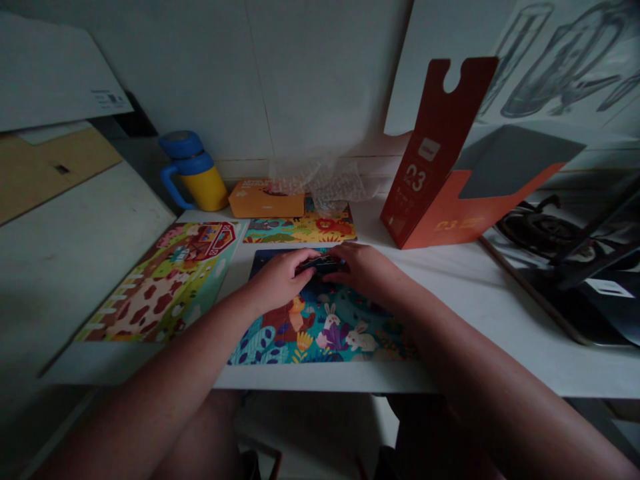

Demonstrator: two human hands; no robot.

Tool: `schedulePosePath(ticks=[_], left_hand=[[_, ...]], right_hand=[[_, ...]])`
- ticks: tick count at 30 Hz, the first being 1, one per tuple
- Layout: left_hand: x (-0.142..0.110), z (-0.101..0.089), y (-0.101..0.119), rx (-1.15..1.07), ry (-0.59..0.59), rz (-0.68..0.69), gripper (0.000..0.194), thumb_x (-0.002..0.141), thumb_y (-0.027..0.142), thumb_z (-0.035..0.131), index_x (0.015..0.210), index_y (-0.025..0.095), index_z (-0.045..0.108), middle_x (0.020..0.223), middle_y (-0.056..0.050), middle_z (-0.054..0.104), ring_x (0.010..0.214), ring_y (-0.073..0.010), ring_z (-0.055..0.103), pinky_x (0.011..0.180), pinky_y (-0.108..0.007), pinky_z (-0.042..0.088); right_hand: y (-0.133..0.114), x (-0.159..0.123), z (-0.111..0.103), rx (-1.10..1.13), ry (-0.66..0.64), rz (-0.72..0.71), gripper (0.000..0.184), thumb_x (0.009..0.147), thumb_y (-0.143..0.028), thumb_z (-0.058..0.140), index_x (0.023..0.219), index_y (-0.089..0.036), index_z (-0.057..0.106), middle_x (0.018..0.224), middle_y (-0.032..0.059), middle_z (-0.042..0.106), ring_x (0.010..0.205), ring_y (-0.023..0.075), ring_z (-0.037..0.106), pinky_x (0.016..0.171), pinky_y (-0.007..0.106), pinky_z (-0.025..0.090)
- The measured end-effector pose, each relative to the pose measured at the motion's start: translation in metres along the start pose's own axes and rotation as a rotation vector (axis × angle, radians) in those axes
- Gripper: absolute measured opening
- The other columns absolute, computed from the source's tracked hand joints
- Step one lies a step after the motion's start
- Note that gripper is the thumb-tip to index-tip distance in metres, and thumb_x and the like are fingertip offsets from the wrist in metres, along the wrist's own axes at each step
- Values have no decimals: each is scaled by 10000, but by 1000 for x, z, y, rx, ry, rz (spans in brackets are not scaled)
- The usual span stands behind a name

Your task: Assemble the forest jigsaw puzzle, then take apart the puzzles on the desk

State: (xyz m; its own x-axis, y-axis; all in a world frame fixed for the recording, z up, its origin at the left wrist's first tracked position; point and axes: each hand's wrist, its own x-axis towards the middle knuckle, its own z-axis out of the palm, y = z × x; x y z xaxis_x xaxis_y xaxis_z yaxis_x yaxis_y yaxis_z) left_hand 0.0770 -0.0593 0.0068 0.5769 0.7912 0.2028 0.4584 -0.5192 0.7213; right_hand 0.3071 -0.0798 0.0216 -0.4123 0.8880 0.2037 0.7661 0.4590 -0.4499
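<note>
A colourful rabbit puzzle [320, 327] lies flat on the white table [475, 300] in front of me. Both hands rest on its far, dark-blue part. My left hand [277, 277] and my right hand [363, 265] have their fingers curled and meet on a small dark piece [320, 265] held between the fingertips. Whether the piece lies in the puzzle or just above it I cannot tell.
A farm puzzle [165, 283] lies at the left, a lion puzzle [305, 229] behind. At the back stand a yellow and blue mug [196, 172], an orange box [266, 198], bubble wrap [325, 177] and an open red carton [445, 160]. A gas stove [565, 240] is at the right.
</note>
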Motion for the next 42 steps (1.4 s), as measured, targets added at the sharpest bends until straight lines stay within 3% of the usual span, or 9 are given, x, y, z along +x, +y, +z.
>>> schedulePosePath(ticks=[6, 10, 18, 25, 32, 35, 38, 42], left_hand=[[0, -2, 2, 111, 2, 46, 368, 1024, 216, 531, 1359, 234, 683, 1357, -71, 739, 1245, -233, 695, 1126, -430, 520], [-1, -1, -1, 162, 43, 114, 410, 1024, 163, 510, 1393, 244, 671, 1427, -66, 703, 1323, -214, 660, 1200, -447, 485], [-6, -4, 11, 182, 23, 168, 687, 975, 4, 419, 1599, 289, 455, 1589, -30, 564, 1448, -177, 558, 1277, -397, 418], [-7, -1, 15, 158, 10, 182, 677, 978, -3, 405, 1590, 284, 437, 1588, -35, 566, 1459, -188, 544, 1292, -407, 397], [-7, 11, 10, 121, 11, 268, 716, 938, -34, 406, 1592, 258, 387, 1689, -59, 416, 1581, -204, 363, 1360, -457, 250], [-5, 10, 10, 123, 43, 243, 726, 923, -52, 378, 1580, 256, 402, 1672, -64, 438, 1566, -199, 391, 1351, -458, 271], [-3, 6, 7, 120, 95, 168, 658, 933, -18, 423, 1534, 246, 455, 1593, -92, 531, 1491, -217, 498, 1290, -471, 384], [-1, 1, -1, 100, 165, 73, 440, 923, 77, 555, 1332, 226, 620, 1317, -99, 684, 1166, -222, 694, 1022, -401, 594]], right_hand=[[-4, 0, -5, -11, -36, 45, 157, 857, -223, 811, 1001, -193, 759, 894, 64, 736, 750, 201, 610, 670, 304, 377], [-6, 0, -6, -33, -49, 91, 91, 872, -232, 792, 927, -182, 739, 833, 35, 718, 709, 171, 575, 644, 286, 348], [-13, 0, -5, -19, -39, 116, 129, 872, -235, 810, 948, -163, 736, 819, 21, 728, 677, 147, 551, 637, 279, 339], [-9, 1, -2, -21, -24, 107, 113, 887, -239, 791, 957, -161, 750, 872, 46, 760, 716, 175, 599, 658, 294, 380], [-13, 1, 1, 28, 17, 48, 234, 898, -183, 769, 1130, -159, 749, 1045, 82, 789, 851, 204, 663, 745, 298, 423], [-13, 0, 3, -1, 26, 27, 141, 918, -213, 758, 1040, -145, 743, 967, 78, 764, 793, 186, 621, 707, 289, 390], [-10, -1, 5, -42, 46, 0, 105, 949, -259, 729, 940, -155, 721, 896, 63, 715, 750, 169, 566, 682, 284, 353], [-7, -2, 7, -42, 65, -21, 116, 951, -263, 729, 914, -156, 701, 874, 52, 673, 759, 164, 545, 686, 277, 346]])
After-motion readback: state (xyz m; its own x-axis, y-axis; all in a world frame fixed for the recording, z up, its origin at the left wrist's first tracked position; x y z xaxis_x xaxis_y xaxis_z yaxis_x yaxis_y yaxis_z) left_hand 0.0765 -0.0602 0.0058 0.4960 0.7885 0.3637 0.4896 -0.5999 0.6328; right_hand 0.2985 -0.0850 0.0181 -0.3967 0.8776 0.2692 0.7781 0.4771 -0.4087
